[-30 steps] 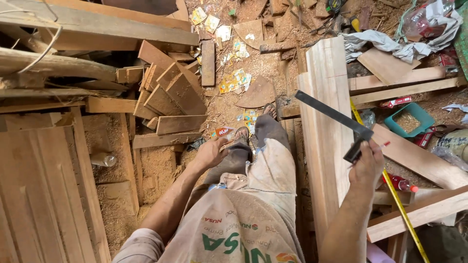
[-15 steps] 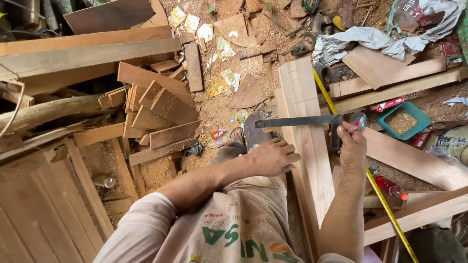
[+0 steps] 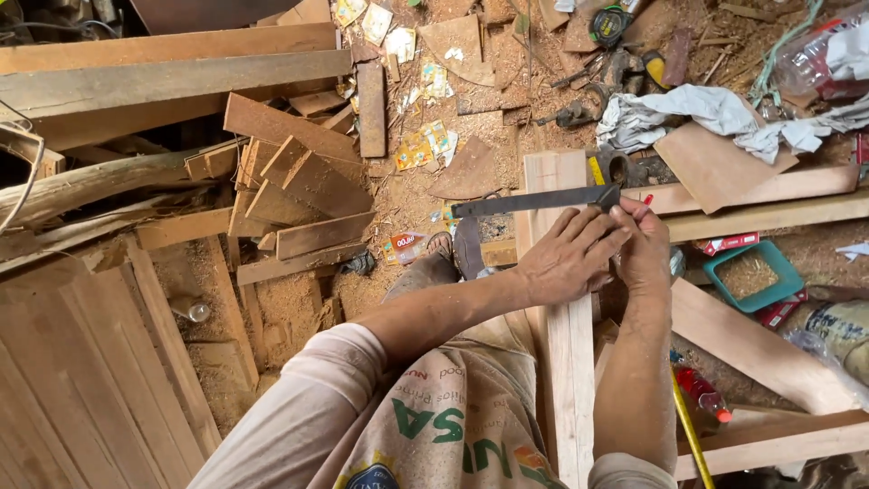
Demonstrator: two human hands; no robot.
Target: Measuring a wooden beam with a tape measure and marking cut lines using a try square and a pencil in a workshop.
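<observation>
1. Pale wood makes up the long plank [image 3: 561, 362] that runs up the middle of the view, from 6 o'clock toward 12 o'clock.
2. A dark metal square [image 3: 529, 202] lies flat across the far end of the plank, with its blade sticking out toward 9 o'clock.
3. The left hand [image 3: 566, 258] lies flat on the plank, just below the square. Its fingers [image 3: 593, 226] are spread apart and press down next to the blade.
4. The right hand [image 3: 644, 249] is at the 3 o'clock side of the plank, touching the left hand. Its fingers are closed around the thick end of the square and a red pencil [image 3: 646, 199] that pokes out on top.
5. A yellow tape measure strip [image 3: 690, 435] runs along the right edge of the plank, and part of it is hidden by the right arm.
6. A teal tray [image 3: 748, 273] with sawdust in it sits at 3 o'clock from the hands, well apart from them.
7. A white cloth [image 3: 706, 113] lies crumpled at 1 o'clock.
8. A pile of brown wood offcuts [image 3: 299, 181] lies at 10 o'clock on the sawdust floor [image 3: 290, 308].
9. Small bright wrappers [image 3: 421, 145] are scattered near 12 o'clock.
</observation>
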